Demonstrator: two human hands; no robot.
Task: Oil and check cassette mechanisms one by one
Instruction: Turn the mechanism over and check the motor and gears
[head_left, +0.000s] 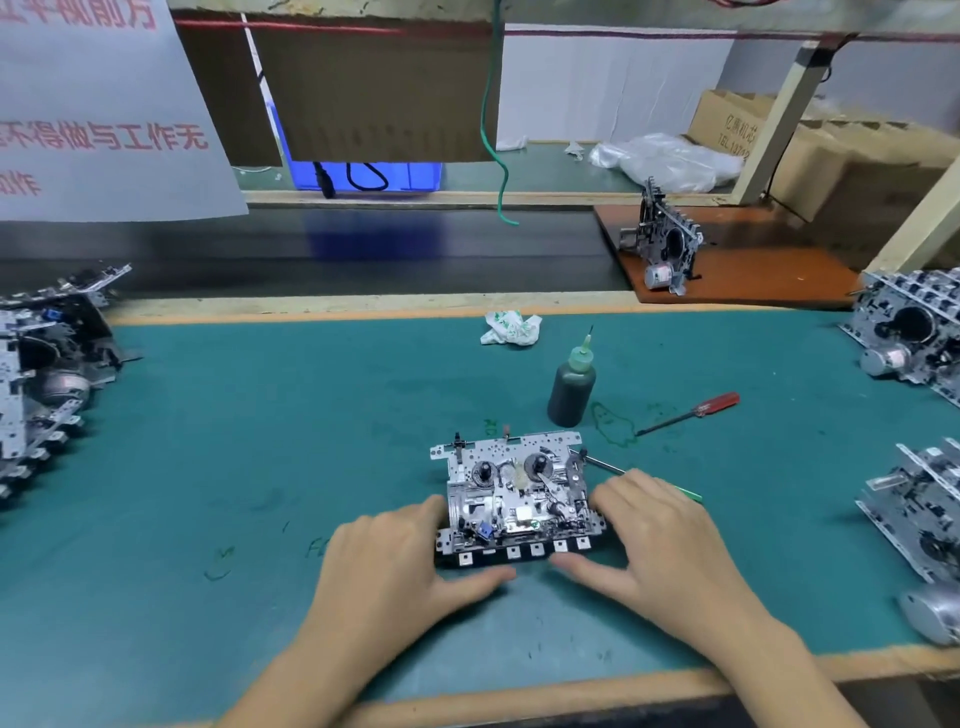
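Mechanism: one cassette mechanism (514, 501) lies flat on the green desk (260, 441), at the near middle, keys toward the person.
Hands: two; the left hand (410, 561) grips the mechanism's left edge, the right hand (654, 540) its right edge, both thumbs by the key row.
Oil: one dark oil bottle (571, 389) stands upright just behind the mechanism.
Screwdrivers: two; a red-handled screwdriver (691, 413) right of the bottle, a green-handled screwdriver (605, 464) partly under the right hand.
Rag: one crumpled cloth (510, 327) beyond the bottle.
Other mechanisms: a left pile (47, 364), right stacks (914, 332), uncountable.
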